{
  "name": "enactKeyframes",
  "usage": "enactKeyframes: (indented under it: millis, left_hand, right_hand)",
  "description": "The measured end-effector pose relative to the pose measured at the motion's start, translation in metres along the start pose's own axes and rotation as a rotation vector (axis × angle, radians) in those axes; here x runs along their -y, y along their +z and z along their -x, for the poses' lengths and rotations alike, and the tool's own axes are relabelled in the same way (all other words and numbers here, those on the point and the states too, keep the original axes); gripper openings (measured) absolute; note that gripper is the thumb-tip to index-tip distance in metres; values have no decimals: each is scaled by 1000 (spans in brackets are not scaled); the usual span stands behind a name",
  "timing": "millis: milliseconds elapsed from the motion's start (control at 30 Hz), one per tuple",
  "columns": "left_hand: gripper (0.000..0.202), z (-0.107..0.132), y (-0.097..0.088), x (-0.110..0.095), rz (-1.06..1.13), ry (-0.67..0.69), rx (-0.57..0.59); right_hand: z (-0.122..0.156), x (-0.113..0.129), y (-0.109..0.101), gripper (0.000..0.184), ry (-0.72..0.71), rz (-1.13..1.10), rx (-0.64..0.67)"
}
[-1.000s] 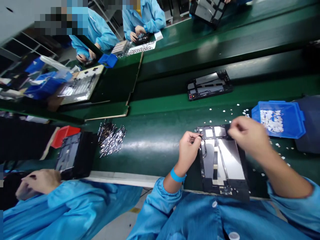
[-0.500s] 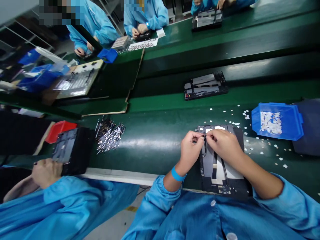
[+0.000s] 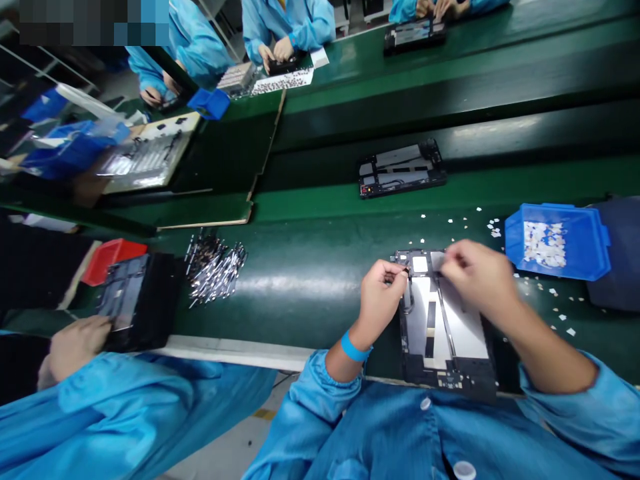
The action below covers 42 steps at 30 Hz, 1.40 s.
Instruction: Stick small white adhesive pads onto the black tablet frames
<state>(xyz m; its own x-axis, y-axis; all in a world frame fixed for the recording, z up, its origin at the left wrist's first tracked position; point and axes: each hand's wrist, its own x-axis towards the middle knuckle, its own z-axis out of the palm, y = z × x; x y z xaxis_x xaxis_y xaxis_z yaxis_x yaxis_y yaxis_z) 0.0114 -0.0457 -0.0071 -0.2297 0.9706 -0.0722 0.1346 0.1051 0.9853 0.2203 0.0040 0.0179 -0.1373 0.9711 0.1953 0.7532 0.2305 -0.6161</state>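
Observation:
An opened tablet-like device (image 3: 467, 320) lies before me, its black frame holding pale panels and dark strips. At its upper left corner my left hand (image 3: 381, 293) is closed, thumb and fingertips pinched on a small black part (image 3: 406, 271) too little to name. Over the device's upper right edge hovers my right hand (image 3: 477, 277), its curled fingers smeared by motion, so I cannot tell if it holds anything. A white square (image 3: 420, 265) shows near the device's top edge.
Right of the device are a blue bin (image 3: 583, 243) of small white pieces and scattered bits. Another opened device (image 3: 403, 170) lies farther back. Leftward are a pile of thin metallic strips (image 3: 220, 270), a red bin (image 3: 113, 257) and a neighbour's hand (image 3: 80, 343). Co-workers sit opposite.
My right hand has left the small part beside my left fingertips and moved right, uncovering the device's top middle. My left hand stays nearly in place.

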Motion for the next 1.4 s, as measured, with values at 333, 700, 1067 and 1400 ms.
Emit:
enactKeyframes:
  millis: [333,700,1067,1400]
  left_hand:
    - [6,-3,0,2,39,3,15]
    - [10,3,1,-4,-58,88,19]
    - [9,0,-2,-1,-14,27,23]
    - [11,3,-8,0,-234,261,99]
  right_hand:
    - [17,2,-12,16,-62,32,119]
    - [8,33,42,14,-188,56,100]
    - [-1,-26,-36,6,192,135,-105]
    - [-10,22,-9,29,135,-76,350]
